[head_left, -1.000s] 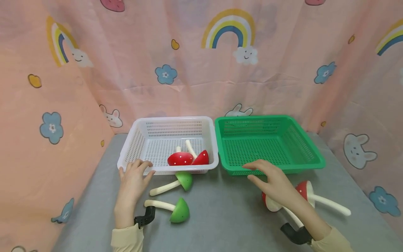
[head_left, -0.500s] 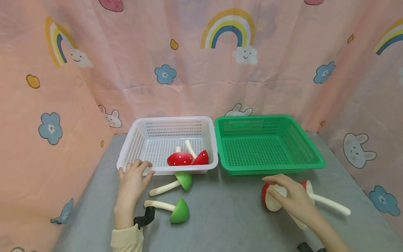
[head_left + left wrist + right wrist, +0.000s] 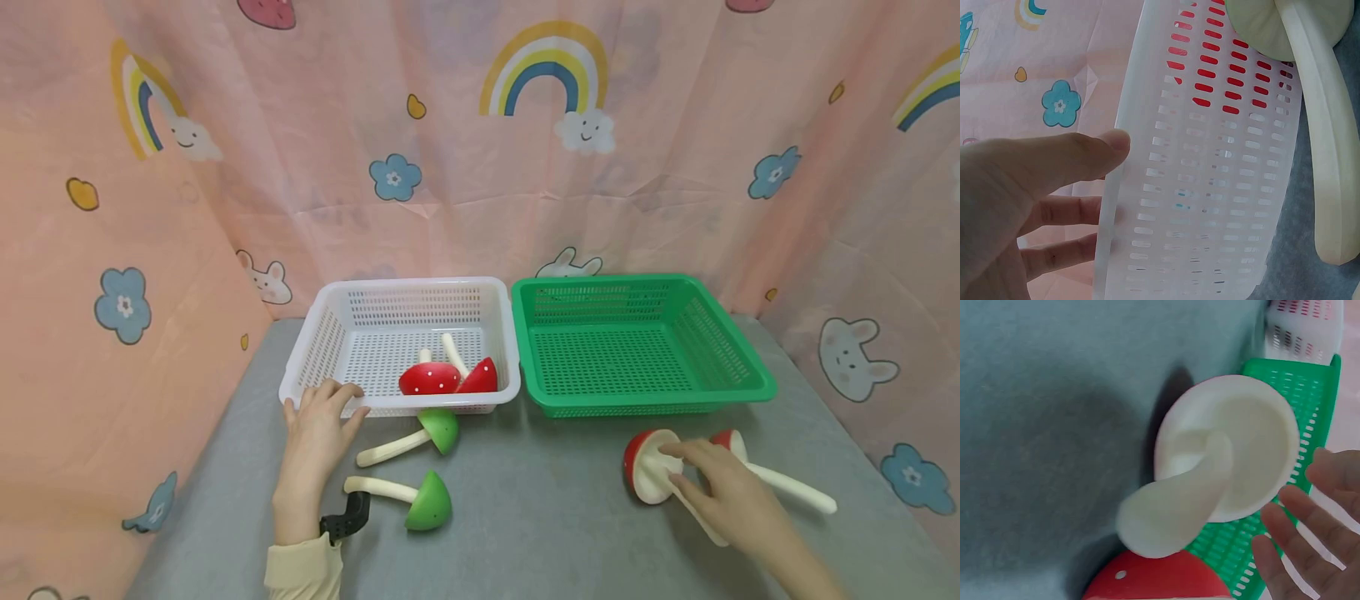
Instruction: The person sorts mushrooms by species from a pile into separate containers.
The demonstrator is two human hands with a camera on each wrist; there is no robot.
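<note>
The right hand's (image 3: 723,492) fingers are held spread over the stem of a red mushroom (image 3: 647,479), its cap laid just beyond the fingertips on the worktop (image 3: 540,500). The white basket's (image 3: 420,401) rim is gripped by the left hand (image 3: 315,433).

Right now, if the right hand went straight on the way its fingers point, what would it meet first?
The right hand would probably meet the red mushroom just ahead, whose pale underside faces it; depth is unclear, so it might pass just over.
</note>
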